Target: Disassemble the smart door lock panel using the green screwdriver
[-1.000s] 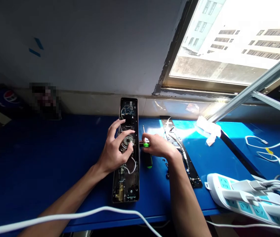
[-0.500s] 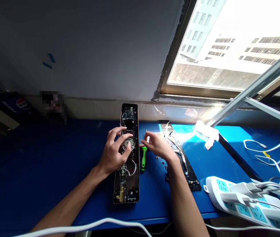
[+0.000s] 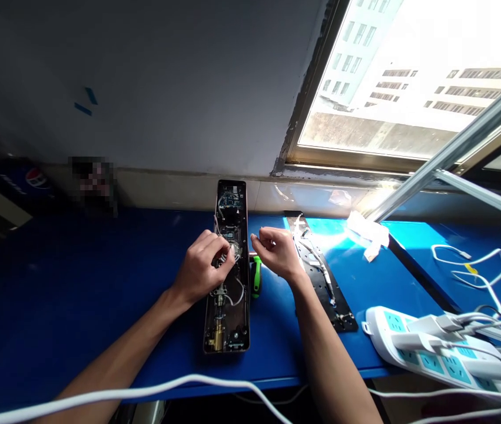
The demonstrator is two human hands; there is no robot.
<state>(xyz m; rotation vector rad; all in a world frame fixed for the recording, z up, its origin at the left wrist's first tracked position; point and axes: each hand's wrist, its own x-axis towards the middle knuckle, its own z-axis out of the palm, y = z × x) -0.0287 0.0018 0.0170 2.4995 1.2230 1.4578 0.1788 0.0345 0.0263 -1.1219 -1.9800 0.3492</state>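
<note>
A long, narrow black housing (image 3: 238,318), like an electronic door lock's, lies with its insides exposed. A small circuit board (image 3: 231,197) sits at its far end and a brass-coloured part (image 3: 218,337) at its near end. My left hand (image 3: 203,264) is over the housing's middle, thumb and fingertips brought together at a round metal part (image 3: 234,247) mostly covered by them. Whatever they grip is hidden. To the right, my right hand (image 3: 276,252) hovers with its fingers curled and pinched; its contents cannot be made out. A green-handled screwdriver (image 3: 256,277) lies between housing and hand.
A black plate (image 3: 321,282) with white wiring lies right of my right hand. Farther right are a white power strip (image 3: 376,330) full of plugs, a metal frame bar (image 3: 413,182) and a white cable (image 3: 493,282). Another white cable (image 3: 179,383) crosses the front.
My left fingers, spread around the round part before, have closed together over it. My right hand has curled more and turned slightly, staying beside the housing.
</note>
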